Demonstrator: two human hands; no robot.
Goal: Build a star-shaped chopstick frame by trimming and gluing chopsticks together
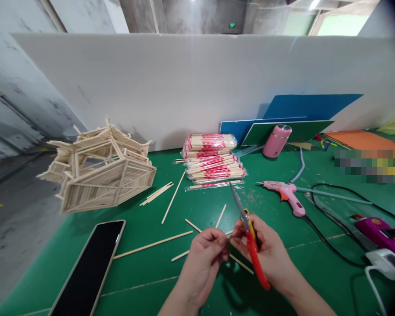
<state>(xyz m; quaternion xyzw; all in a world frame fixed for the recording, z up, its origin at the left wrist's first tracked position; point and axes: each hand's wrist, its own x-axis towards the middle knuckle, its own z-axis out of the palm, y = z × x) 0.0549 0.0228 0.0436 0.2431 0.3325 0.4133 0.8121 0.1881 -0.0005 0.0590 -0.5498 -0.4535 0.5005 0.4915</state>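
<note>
My right hand (pixel 263 245) holds a pair of scissors (pixel 257 263) with red-and-yellow handles, blades pointing up and away from me. Close beside it, my left hand (pixel 206 261) is closed in a pinch; what sits between its fingertips is hidden. Several thin wooden sticks lie around and beneath both hands, among them one stick (pixel 242 264) below the right hand and another stick (pixel 221 215) just beyond the fingers. Farther left rest a long stick (pixel 154 244) and a small group of short sticks (pixel 156 194).
A house-like stick model (pixel 118 184) stands at the left, behind a phone (pixel 88 267). Wrapped chopstick bundles (pixel 213 160) lie at the back centre. On the right are a pink glue gun (pixel 288 193) with its cord, a pink flask (pixel 277 141) and a purple device (pixel 378 235).
</note>
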